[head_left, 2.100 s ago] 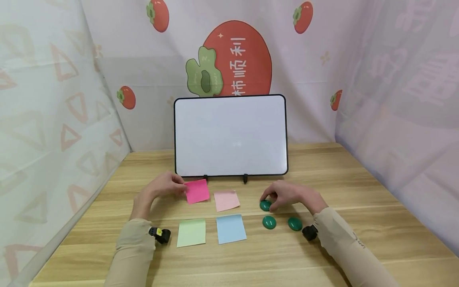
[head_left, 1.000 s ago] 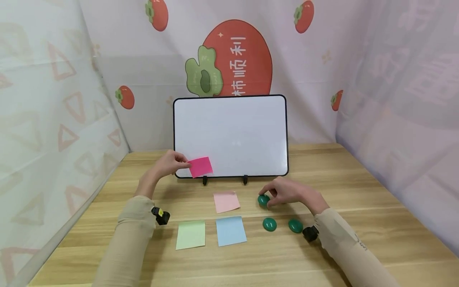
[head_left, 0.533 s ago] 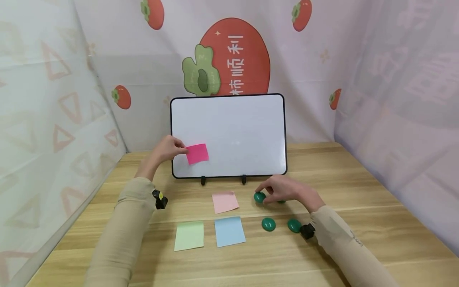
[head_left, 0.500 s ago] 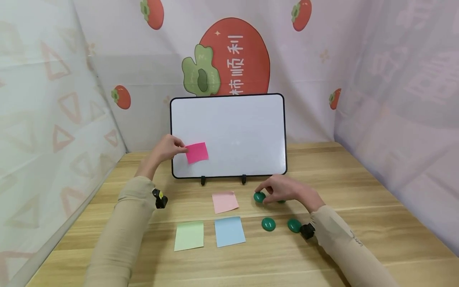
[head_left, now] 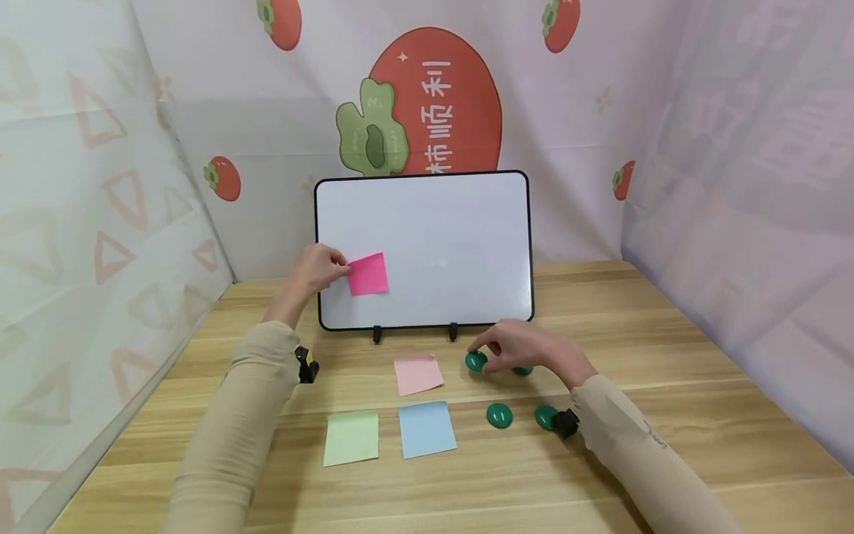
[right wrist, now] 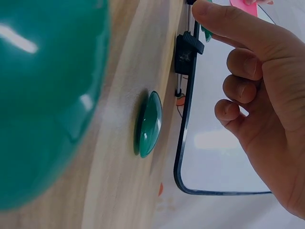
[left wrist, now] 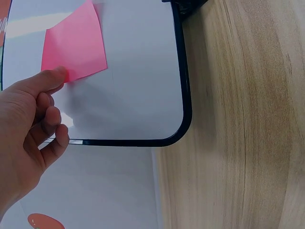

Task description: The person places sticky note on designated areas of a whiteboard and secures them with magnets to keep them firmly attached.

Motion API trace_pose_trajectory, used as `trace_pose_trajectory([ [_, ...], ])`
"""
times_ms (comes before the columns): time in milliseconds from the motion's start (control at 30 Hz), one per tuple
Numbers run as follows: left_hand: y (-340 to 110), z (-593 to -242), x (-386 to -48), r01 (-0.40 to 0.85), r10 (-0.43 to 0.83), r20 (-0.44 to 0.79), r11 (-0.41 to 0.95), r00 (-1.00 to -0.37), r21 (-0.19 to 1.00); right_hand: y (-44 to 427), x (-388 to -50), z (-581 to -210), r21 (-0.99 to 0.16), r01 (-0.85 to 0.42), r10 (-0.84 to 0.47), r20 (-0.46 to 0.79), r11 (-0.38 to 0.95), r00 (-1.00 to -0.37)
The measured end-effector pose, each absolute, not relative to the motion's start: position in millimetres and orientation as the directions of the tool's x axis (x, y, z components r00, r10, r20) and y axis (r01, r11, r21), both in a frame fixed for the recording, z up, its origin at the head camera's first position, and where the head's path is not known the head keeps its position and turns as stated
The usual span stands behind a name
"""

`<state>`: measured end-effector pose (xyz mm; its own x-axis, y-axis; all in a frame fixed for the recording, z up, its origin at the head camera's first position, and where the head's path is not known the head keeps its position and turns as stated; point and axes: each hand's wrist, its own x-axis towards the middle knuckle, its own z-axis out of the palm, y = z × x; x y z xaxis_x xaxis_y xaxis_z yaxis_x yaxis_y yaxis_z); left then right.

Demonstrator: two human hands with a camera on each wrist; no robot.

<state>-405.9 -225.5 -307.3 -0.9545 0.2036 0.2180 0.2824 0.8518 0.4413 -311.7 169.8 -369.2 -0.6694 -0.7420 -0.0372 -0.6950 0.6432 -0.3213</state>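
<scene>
My left hand (head_left: 313, 268) pinches a bright pink sticky note (head_left: 369, 274) by its left edge, in front of the lower left of the whiteboard (head_left: 454, 245). In the left wrist view, thumb and fingertip grip one corner of the note, which bends slightly; whether it touches the board I cannot tell. My right hand (head_left: 517, 345) pinches a glossy green domed magnet (head_left: 477, 361) between thumb and forefinger, close above the table. Only a sliver of that magnet shows in the right wrist view. Another green magnet (head_left: 523, 370) lies partly hidden beneath the right hand.
Light pink (head_left: 417, 374), pale green (head_left: 351, 437) and blue sticky notes (head_left: 427, 430) lie on the wooden table (head_left: 400, 497). Two more green magnets (head_left: 499, 415) sit near the right wrist. The board leans on a stand with black feet (head_left: 453, 331). Printed cloth surrounds the table.
My left hand has raised the bright pink note from the table up to the front of the board. My right hand has shifted left and slightly away with its magnet, exposing another magnet.
</scene>
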Motion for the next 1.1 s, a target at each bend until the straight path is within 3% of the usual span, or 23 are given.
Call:
trace_pose_trajectory([
  [400,-224.6,-307.6,-409.7,0.27,0.174,0.268,0.886,-0.948,0.378,148.8,-328.3,-359.5,-0.22,-0.765,-0.765,0.105,0.606,-0.636],
  [667,-222.7,-306.9,-409.3,0.278,0.178,0.293,0.895,-0.939,0.349,132.3,-342.4,-351.2,-0.079,-0.831,-0.784,0.294,0.55,-0.547],
  [900,-220.6,-305.6,-410.3,0.279,0.185,0.3,0.909,-0.936,0.309,113.0,-351.2,-338.4,-0.007,-0.839,-0.781,0.36,0.545,-0.51],
  [1100,-217.2,-304.6,-411.0,0.266,0.174,0.312,0.922,-0.934,0.28,94.2,-361.2,-333.1,0.121,-0.83,-0.791,0.402,0.545,-0.461],
])
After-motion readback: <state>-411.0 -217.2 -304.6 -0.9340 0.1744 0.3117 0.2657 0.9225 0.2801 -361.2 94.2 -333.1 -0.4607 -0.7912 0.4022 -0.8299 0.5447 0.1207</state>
